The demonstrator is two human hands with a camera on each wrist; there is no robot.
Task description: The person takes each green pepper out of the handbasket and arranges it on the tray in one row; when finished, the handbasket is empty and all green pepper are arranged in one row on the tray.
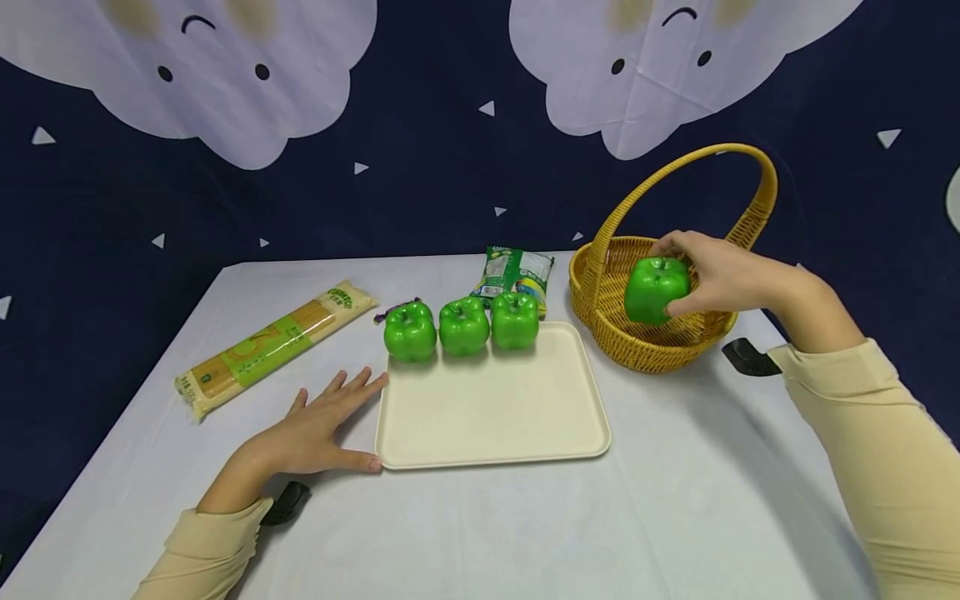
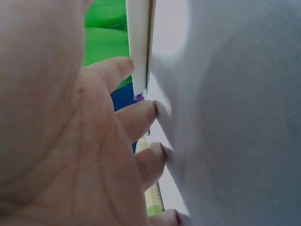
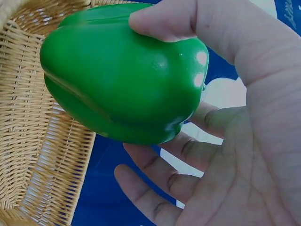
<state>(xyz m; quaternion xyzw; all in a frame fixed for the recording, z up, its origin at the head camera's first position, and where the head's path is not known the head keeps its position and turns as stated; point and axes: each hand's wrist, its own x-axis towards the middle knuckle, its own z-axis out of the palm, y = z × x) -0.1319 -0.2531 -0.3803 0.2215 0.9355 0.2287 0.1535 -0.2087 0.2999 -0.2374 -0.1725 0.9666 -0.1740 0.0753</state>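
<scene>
My right hand [image 1: 723,271] grips a green bell pepper [image 1: 657,290] between thumb and fingers, over the wicker basket [image 1: 643,353]. In the right wrist view the pepper [image 3: 124,75] lies sideways in the grip, with the basket's woven wall [image 3: 28,117] beside it. My left hand [image 1: 315,429] is spread on the table, its index fingertip and thumb right at the left edge of the cream tray [image 1: 495,408]. Three more green peppers, a left one [image 1: 410,332], a middle one [image 1: 463,327] and a right one [image 1: 514,321], stand in a row along the tray's far side.
A pasta packet [image 1: 273,346] lies slanted at the left of the white table [image 1: 480,533]. Behind the peppers are a green snack bag [image 1: 516,275] and a small purple-wrapped item [image 1: 390,312]. The basket's tall handle [image 1: 678,165] arches up at the right.
</scene>
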